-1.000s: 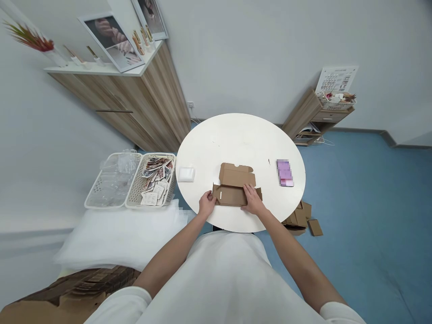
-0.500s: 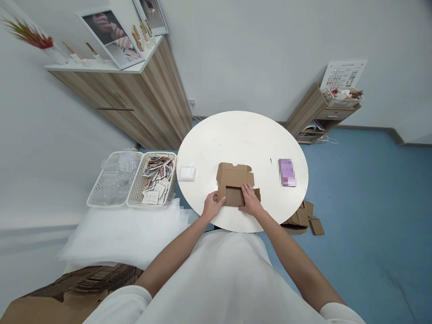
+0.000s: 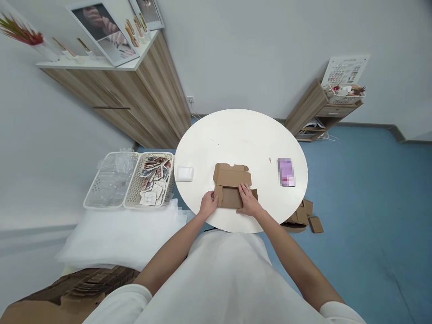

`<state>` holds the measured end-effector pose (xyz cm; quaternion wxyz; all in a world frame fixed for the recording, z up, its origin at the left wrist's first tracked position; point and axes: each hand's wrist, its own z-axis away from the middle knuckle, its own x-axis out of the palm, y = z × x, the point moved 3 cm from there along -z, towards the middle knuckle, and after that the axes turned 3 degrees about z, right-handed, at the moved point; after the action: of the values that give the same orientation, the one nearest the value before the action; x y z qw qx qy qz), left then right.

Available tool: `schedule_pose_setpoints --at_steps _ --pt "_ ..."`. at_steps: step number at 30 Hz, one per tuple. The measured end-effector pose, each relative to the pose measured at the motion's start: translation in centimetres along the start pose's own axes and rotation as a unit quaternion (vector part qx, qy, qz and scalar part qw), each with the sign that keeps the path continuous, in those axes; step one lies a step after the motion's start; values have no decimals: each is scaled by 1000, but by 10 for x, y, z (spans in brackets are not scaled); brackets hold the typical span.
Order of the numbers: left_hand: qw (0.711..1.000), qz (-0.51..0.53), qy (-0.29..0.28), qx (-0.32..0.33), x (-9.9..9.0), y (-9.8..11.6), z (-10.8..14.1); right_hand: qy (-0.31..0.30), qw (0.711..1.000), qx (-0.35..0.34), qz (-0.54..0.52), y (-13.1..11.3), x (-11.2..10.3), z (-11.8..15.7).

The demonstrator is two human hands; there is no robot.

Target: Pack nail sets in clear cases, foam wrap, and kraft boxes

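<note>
A brown cardboard box [image 3: 231, 178] lies on the round white table [image 3: 246, 135] close to me. Its lid is laid back away from me, and its shallow base faces up between my hands. At the left end, my left hand [image 3: 208, 205] grips the side flap with bent fingers; some fingertips are hidden. Over the right end of the base, my right hand [image 3: 249, 202] has its fingers across the wall and its thumb near the front edge. A small flap sticks out beyond that hand.
On the table are a white packet [image 3: 185, 173] at left and a blurred purple pack [image 3: 286, 172] at right. Baskets of printed cards [image 3: 155, 180] and clear plastic [image 3: 111, 182] stand left, above white sheets [image 3: 124, 234]. Cardboard boxes [image 3: 299, 216] lie on the floor right.
The left side flap of the box now stands folded inward beside the base, with my left hand lower and slightly left. My right hand stays on the right end. The view has shifted slightly.
</note>
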<state>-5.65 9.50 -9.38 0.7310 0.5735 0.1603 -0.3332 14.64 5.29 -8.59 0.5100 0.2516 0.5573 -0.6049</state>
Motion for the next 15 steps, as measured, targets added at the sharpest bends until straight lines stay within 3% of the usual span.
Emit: schedule_pose_setpoints --at_steps 7,15 --pt "997 -69 -28 -6 -3 1 -1 -44 998 -32 -9 4 -7 1" --pt "988 -148 -31 -30 -1 7 -6 -49 998 -39 -4 2 -8 2"
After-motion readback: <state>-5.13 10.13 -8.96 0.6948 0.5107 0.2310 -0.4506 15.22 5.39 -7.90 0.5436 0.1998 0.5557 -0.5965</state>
